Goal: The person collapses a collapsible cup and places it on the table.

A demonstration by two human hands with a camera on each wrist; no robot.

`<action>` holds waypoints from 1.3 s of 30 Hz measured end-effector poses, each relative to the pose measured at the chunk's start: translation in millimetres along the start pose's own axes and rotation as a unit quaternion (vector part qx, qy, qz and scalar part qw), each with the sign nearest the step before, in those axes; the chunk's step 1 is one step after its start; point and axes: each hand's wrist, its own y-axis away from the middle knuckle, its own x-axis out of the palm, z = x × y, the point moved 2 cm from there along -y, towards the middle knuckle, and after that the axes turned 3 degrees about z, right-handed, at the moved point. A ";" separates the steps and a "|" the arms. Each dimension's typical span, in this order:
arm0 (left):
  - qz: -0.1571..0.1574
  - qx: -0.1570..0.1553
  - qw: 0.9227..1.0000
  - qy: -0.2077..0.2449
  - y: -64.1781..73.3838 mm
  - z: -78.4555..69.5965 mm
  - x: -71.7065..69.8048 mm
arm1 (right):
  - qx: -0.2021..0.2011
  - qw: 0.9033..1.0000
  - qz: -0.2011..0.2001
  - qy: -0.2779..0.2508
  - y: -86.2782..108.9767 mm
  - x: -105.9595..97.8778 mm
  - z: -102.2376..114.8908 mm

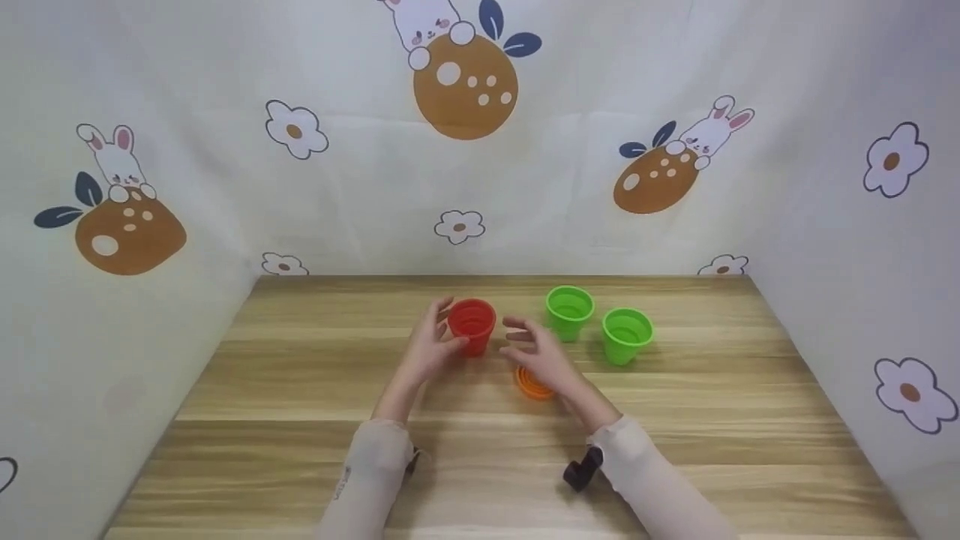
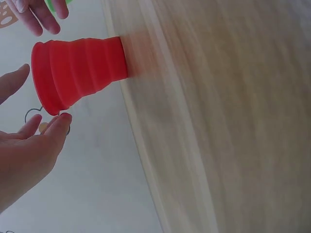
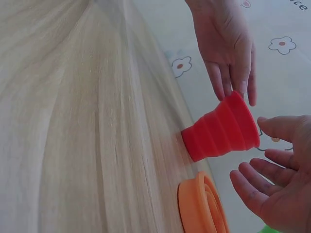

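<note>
An expanded red collapsible cup [image 1: 472,328] stands upright on the table, its ribbed wall plain in both wrist views. My left hand [image 1: 431,346] is at the cup's left side, with fingertips at or against the rim and the thumb in front; the left wrist view shows its fingers [image 2: 57,130] loosely extended. Across a gap on the cup's right, my right hand [image 1: 541,354] hovers with spread fingers [image 3: 260,180] and holds nothing. Below that hand lies a flattened orange collapsible cup [image 1: 533,383], partly covered by it in the head view.
Two expanded green cups stand upright right of my right hand: one farther back [image 1: 570,309], the other nearer and more to the right [image 1: 627,334]. A patterned cloth [image 1: 360,195] rises behind the wooden table [image 1: 300,390] and along both sides.
</note>
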 end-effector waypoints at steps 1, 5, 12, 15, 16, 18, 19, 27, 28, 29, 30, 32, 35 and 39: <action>0.001 -0.003 1.000 0.005 -0.8 0.8 0.3 | -0.004 1.000 0.004 0.000 -0.8 1.4 0.1; 0.002 -0.024 1.000 0.008 -4.2 2.6 3.0 | -0.013 1.000 0.013 -0.005 -3.6 5.5 -0.4; -0.001 -0.053 0.999 0.009 -5.5 1.0 7.2 | -0.014 0.999 0.024 -0.041 -4.3 9.0 -0.4; -0.003 -0.046 0.999 0.011 -5.3 1.0 7.9 | -0.014 0.998 0.026 -0.055 -3.8 9.9 -0.2; -0.004 -0.045 0.999 0.009 -5.1 0.9 7.9 | -0.013 0.998 0.027 -0.057 -3.6 10.2 -0.3; -0.006 -0.046 0.999 0.008 -5.0 1.0 8.1 | -0.011 0.998 0.028 -0.059 -3.4 10.5 -0.3; -0.005 -0.047 0.999 0.008 -5.0 0.9 8.2 | -0.011 0.998 0.027 -0.059 -3.1 10.5 -0.4; -0.008 -0.047 0.999 0.003 -4.0 -2.0 8.5 | -0.004 0.998 0.026 -0.065 -0.3 6.4 2.2; -0.007 -0.043 0.999 0.002 -3.9 -2.6 8.7 | -0.004 0.997 0.026 -0.066 0.3 5.4 2.9; -0.007 -0.039 0.999 0.004 -3.9 -3.3 8.9 | -0.004 0.997 0.026 -0.067 0.8 4.3 3.5; -0.007 -0.037 0.999 0.007 -3.9 -4.3 9.1 | -0.007 0.998 0.025 -0.065 1.2 3.2 4.2; -0.006 -0.026 1.000 0.011 -4.0 -6.1 9.7 | -0.015 0.998 0.021 -0.059 2.0 0.7 5.5; -0.006 -0.016 1.000 0.015 -3.1 -10.0 10.2 | -0.023 0.998 0.013 -0.048 3.5 -2.6 7.7; -0.007 -0.012 1.000 0.020 -1.1 -13.0 11.4 | -0.033 0.999 0.005 -0.041 6.7 -5.8 9.2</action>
